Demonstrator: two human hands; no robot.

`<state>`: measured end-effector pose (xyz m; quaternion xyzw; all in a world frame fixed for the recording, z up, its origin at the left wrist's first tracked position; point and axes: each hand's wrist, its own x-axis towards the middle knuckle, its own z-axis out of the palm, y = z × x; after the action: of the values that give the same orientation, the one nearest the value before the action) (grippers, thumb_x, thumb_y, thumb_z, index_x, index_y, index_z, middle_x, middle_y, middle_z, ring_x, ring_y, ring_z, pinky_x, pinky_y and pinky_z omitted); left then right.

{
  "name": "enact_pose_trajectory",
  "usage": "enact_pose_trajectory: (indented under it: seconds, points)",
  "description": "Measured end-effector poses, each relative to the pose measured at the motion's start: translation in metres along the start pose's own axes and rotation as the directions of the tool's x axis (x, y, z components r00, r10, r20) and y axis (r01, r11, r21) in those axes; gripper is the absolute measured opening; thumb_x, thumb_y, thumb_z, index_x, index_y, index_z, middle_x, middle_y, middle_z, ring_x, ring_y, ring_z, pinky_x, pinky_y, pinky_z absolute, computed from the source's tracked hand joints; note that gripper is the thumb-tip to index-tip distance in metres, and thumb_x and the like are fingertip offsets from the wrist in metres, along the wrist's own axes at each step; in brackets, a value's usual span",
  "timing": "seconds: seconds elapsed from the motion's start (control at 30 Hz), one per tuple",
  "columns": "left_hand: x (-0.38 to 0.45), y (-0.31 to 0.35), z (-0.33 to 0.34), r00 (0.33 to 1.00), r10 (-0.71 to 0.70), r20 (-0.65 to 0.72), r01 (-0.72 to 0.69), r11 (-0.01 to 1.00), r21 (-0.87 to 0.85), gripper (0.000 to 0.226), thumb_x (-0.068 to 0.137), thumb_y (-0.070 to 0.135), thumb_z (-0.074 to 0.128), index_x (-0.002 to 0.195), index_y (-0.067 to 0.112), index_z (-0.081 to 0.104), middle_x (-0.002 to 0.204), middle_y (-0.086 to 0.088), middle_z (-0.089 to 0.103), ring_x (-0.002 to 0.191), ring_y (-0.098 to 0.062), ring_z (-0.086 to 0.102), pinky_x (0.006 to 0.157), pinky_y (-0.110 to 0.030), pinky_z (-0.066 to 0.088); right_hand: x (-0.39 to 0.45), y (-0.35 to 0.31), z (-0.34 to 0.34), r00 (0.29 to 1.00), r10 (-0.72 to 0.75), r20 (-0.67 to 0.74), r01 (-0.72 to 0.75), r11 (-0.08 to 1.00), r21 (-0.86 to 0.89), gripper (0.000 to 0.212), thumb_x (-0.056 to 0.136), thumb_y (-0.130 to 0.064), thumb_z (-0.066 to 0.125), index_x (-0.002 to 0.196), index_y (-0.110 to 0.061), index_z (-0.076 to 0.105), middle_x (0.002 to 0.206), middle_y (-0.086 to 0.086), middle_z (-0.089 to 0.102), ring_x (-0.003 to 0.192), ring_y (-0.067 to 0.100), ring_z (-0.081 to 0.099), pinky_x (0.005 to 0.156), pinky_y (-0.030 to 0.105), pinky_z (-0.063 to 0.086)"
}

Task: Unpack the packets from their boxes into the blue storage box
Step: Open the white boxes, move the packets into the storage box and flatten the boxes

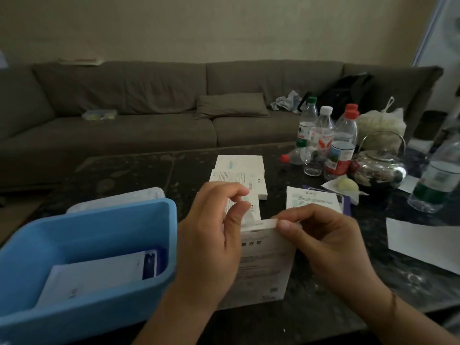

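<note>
A white packet box point(263, 265) stands upright on the dark table in front of me. My right hand point(331, 242) pinches its open top flap at the upper right corner. My left hand point(211, 235) is against the box's left side, thumb and fingers pinching a white packet at the opening. The blue storage box point(159, 220) sits at the lower left with white packets point(99, 275) lying inside. Two more white boxes point(239, 170) lie behind my hands, and a loose white packet point(311, 199) lies to the right.
Several water bottles point(323, 138), a metal teapot point(378, 168) and a tilted bottle point(438, 180) crowd the table's right side. A white paper sheet point(423, 242) lies at the right edge. A clear lid point(119, 200) sits behind the blue box. A grey sofa point(149, 108) runs behind the table.
</note>
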<state>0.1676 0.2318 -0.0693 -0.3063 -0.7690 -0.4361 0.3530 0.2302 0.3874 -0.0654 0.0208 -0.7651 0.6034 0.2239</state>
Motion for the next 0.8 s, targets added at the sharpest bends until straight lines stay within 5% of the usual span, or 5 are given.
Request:
enact_pose_trajectory:
  seconds: [0.13, 0.33, 0.53, 0.7, 0.8]
  points:
    - [-0.007, -0.004, 0.000, 0.996, 0.076, -0.043, -0.078, 0.996, -0.052, 0.014, 0.098, 0.016, 0.048, 0.110, 0.015, 0.056, 0.111, 0.008, 0.054, 0.102, 0.003, 0.052, 0.079, -0.007, 0.041, 0.001, -0.008, 0.000, 0.999, 0.024, -0.048, -0.027, 0.997, -0.073, 0.021, 0.067, -0.038, 0.063, 0.077, -0.020, 0.071, 0.076, -0.012, 0.074, 0.072, 0.003, 0.070, 0.058, 0.012, 0.053]
    - [-0.012, 0.007, -0.009, 0.994, -0.106, -0.028, 0.094, 0.958, -0.272, 0.019, 0.095, 0.027, 0.043, 0.108, 0.020, 0.055, 0.109, 0.013, 0.054, 0.105, -0.012, 0.055, 0.083, -0.016, 0.044, 0.017, -0.019, -0.001, 0.986, 0.139, -0.093, -0.154, 0.970, -0.188, 0.030, 0.071, -0.053, 0.059, 0.079, -0.026, 0.068, 0.053, -0.006, 0.066, 0.047, 0.003, 0.057, 0.046, 0.011, 0.044]
    - [-0.019, 0.009, -0.016, 0.987, -0.152, 0.057, 0.161, 0.958, -0.236, 0.010, 0.083, 0.017, 0.057, 0.092, 0.020, 0.054, 0.106, 0.015, 0.050, 0.111, -0.011, 0.050, 0.092, -0.011, 0.037, 0.030, -0.025, 0.002, 0.925, 0.378, -0.044, -0.378, 0.897, -0.229, 0.034, 0.081, -0.056, 0.062, 0.075, -0.023, 0.070, 0.073, -0.007, 0.070, 0.068, 0.004, 0.065, 0.049, 0.018, 0.053]
    - [-0.017, 0.011, -0.027, 0.936, -0.225, 0.271, 0.280, 0.942, -0.183, 0.018, 0.093, 0.016, 0.051, 0.082, 0.027, 0.060, 0.102, 0.019, 0.054, 0.111, -0.001, 0.050, 0.088, -0.007, 0.039, 0.024, -0.038, -0.003, 0.931, 0.365, 0.028, -0.338, 0.888, -0.312, 0.036, 0.078, -0.061, 0.052, 0.088, -0.030, 0.067, 0.083, -0.010, 0.070, 0.075, 0.004, 0.065, 0.046, 0.013, 0.050]
    - [-0.010, 0.010, -0.040, 0.795, -0.341, 0.501, 0.474, 0.866, -0.162, 0.023, 0.095, 0.018, 0.050, 0.092, 0.038, 0.060, 0.109, 0.032, 0.047, 0.108, 0.009, 0.047, 0.073, -0.009, 0.047, 0.012, -0.043, -0.008, 0.932, 0.327, 0.155, -0.233, 0.870, -0.436, 0.056, 0.056, -0.070, 0.051, 0.100, -0.037, 0.060, 0.094, -0.015, 0.067, 0.085, 0.004, 0.065, 0.060, 0.022, 0.059]
